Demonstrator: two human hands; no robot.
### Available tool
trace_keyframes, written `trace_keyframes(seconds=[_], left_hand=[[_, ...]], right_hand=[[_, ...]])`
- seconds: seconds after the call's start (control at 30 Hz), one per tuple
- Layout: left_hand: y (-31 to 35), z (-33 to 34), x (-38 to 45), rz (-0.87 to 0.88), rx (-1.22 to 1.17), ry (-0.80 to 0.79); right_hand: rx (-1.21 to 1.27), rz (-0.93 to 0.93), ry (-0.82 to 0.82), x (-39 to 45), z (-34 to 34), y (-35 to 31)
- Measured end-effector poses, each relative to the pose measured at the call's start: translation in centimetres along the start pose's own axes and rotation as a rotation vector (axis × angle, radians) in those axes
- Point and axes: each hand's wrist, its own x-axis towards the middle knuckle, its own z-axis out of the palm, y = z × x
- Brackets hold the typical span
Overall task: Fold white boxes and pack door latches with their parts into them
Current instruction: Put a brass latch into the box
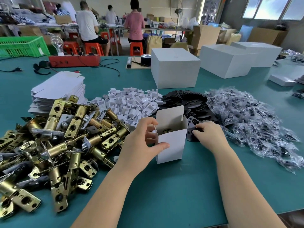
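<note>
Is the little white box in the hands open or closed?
Open. The small white box stands upright with its top flap raised, and a brass latch part shows inside.

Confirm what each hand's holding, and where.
Left hand grips the small open white cardboard box by its left wall. Right hand pinches a flat black metal plate by its right edge.

Light: bright, even daylight from the windows (273,9) at upper right, blown out to pale white
Shadows: soft and faint; a dim one under the hands and the small box (171,142) on the table (181,186)
Glare: sheen on the brass latches (54,145) and plastic bags (256,125)
Blur: the far-right table edge is smeared; background people are soft
Distortion: wide-angle bowing, table edges curve toward the corners
</note>
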Motion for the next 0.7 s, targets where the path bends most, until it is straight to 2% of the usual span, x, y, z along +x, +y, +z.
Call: trace_keyframes(seconds=[0.1,0.27,0.6,0.7], left_hand=[[0.1,-0.1,0.0,0.004,0.002,-0.002],[0.2,-0.1,0.0,-0.001,-0.008,-0.011],[0.4,0.0,-0.1,0.015,-0.022,-0.001],[0.4,-0.1,-0.1,0.011,-0.026,-0.003]], right_hand=[[0.057,0.011,-0.019,-0.5,0.1,0.7],[0.019,0.024,-0.033,-0.4,0.3,0.9],[0.11,0.013,0.059,-0.5,1.1,0.2],[0.067,-0.022,0.066,-0.5,1.0,0.1]])
